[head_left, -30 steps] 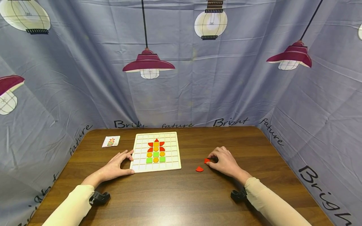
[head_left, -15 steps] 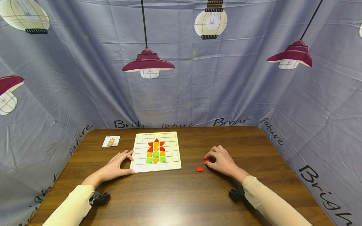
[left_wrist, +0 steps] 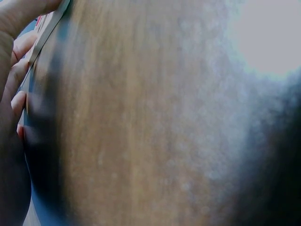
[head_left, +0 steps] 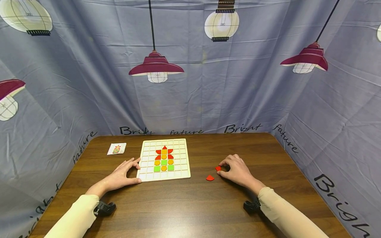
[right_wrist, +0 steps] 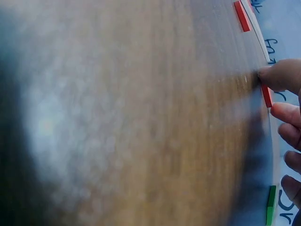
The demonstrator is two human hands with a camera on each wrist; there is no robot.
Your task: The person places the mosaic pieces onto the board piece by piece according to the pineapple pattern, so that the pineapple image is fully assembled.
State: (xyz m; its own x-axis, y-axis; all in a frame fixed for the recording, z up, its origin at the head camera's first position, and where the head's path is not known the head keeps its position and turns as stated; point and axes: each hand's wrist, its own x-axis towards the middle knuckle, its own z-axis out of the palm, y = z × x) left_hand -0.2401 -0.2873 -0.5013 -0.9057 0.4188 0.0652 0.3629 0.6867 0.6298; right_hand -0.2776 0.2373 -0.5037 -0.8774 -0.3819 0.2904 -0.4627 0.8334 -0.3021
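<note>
In the head view, my left hand [head_left: 122, 174] rests at the left edge of a pale gridded board [head_left: 180, 172], thumb near the lower corner and fingers spread higher up. Red, yellow and green tiles form a figure on the board. Right of it, my right hand [head_left: 236, 169] pinches a small red tile [head_left: 218, 168] between thumb and index finger, low over the table. The right wrist view catches this tile's edge [right_wrist: 266, 96] between thumb and fingertip, the other fingers loosely bent. A red fan-shaped tile [head_left: 210, 178] lies beside that hand.
A small picture card [head_left: 116, 148] with a similar figure lies on the brown wooden table [head_left: 178, 208], left of the board. A green piece [right_wrist: 271, 205] shows beneath my right fingers in the right wrist view. A printed curtain [head_left: 190, 99] surrounds the table.
My right hand shifted slightly left, then back right, and the red tile at its fingertips shows more again now. My left hand and the board have stayed put.
</note>
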